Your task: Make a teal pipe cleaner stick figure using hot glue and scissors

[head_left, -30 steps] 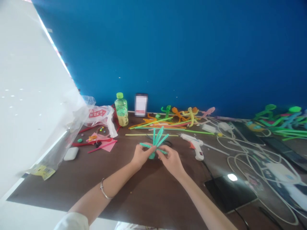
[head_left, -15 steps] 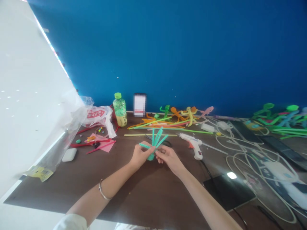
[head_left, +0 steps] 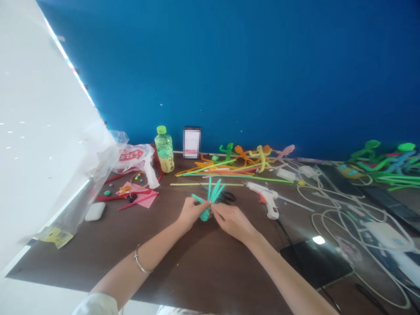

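teal pipe cleaner bundle (head_left: pixel 213 192) is held up off the dark brown table (head_left: pixel 197 271), between 2 bare hands, with its stems fanning toward 12 o'clock and a tight wound knob at the bottom. the left hand (head_left: pixel 192 214) is clenched around the bundle, and 1 loose stem pokes out past its fingers toward 10 o'clock. the right hand (head_left: pixel 232 221) comes in from 4 o'clock, its fingertips (head_left: pixel 215 211) pressed against the wound part, grasping it too. a silver bangle (head_left: pixel 140 264) circles the left wrist, and a white sleeve (head_left: pixel 95 305) shows at the bottom edge.

black scissors (head_left: pixel 227 197) lie just behind the bundle at 1 o'clock, and a white glue gun (head_left: pixel 266 199) lies on its side at 2 o'clock. loose pipe cleaners (head_left: pixel 229 175) and small pipe cleaner figures (head_left: pixel 249 157) sit at 12 o'clock against the blue wall (head_left: pixel 229 65). a green-capped bottle (head_left: pixel 164 148) stands upright at 11 o'clock, beside a clear plastic bag (head_left: pixel 134 159). pink paper (head_left: pixel 139 195) lies at 10 o'clock, a white case (head_left: pixel 95 211) at 9 o'clock, and tangled white cables (head_left: pixel 344 214) at 3 o'clock.
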Available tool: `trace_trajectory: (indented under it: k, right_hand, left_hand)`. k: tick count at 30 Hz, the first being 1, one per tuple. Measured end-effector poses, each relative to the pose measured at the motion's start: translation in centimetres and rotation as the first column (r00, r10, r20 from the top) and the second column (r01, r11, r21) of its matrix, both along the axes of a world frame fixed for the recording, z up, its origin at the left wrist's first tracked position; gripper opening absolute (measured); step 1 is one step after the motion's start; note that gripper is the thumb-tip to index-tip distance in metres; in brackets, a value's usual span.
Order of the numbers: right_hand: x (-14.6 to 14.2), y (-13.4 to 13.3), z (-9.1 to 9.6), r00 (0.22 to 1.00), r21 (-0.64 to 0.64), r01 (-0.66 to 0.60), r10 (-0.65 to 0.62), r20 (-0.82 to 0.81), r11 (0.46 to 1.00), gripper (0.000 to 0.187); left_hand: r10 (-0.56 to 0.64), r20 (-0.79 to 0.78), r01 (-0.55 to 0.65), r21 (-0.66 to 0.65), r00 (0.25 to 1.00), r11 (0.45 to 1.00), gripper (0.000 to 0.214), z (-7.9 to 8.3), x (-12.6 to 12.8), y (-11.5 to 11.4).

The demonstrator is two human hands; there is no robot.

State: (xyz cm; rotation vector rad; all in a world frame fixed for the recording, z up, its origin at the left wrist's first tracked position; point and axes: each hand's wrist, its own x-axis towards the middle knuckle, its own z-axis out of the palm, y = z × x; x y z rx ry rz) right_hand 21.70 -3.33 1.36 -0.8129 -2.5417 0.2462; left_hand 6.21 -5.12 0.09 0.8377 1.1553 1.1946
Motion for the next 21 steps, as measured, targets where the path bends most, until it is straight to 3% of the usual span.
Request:
trace_trajectory:
  k: [3,6,8,11,15,18,21]
  right_hand:
    - [0.2,0.3,0.2,0.969,0.178,-0.105,0.061,0.24,0.978,0.02]
    - [0.2,0.4,0.2,0.954,0.212,-0.151,0.086,0.288,0.966,0.02]
    - [0.3,0.3,0.0,0.987,0.12,-0.086,0.069,0.142,0.989,0.021]
    - [0.2,0.0,-0.7,0.976,-0.107,0.078,-0.098,-0.196,0.991,0.02]
    - [-0.3,-0.6,-1.7,0.836,-0.419,0.189,-0.37,-0.405,0.888,0.023]
    - [-0.7,-0.8,-2.0,0.709,-0.597,0.14,-0.501,-0.496,0.79,0.024]
    - [-0.9,-1.0,-1.7,0.621,-0.673,0.069,-0.56,-0.549,0.736,0.025]
  left_hand:
    - [-0.017,-0.131,0.015,-0.011,0.991,1.0,0.039,-0.6,-0.3,0.3]
    - [-0.054,-0.182,0.056,0.008,0.982,0.998,0.039,-1.0,-0.6,0.5]
    - [-0.1,-0.078,0.1,-0.001,0.992,0.995,0.04,-0.9,-0.7,0.6]
    - [-0.125,0.19,0.126,0.007,0.974,0.992,0.037,-0.4,-0.8,0.8]
    - [-0.157,0.425,0.145,0.062,0.891,0.988,0.022,0.1,-1.0,0.9]
    - [-0.143,0.472,0.129,0.063,0.87,0.99,0.027,0.0,-1.1,0.9]
    - [-0.09,0.488,0.071,0.058,0.868,0.996,0.03,-0.3,-1.3,1.1]
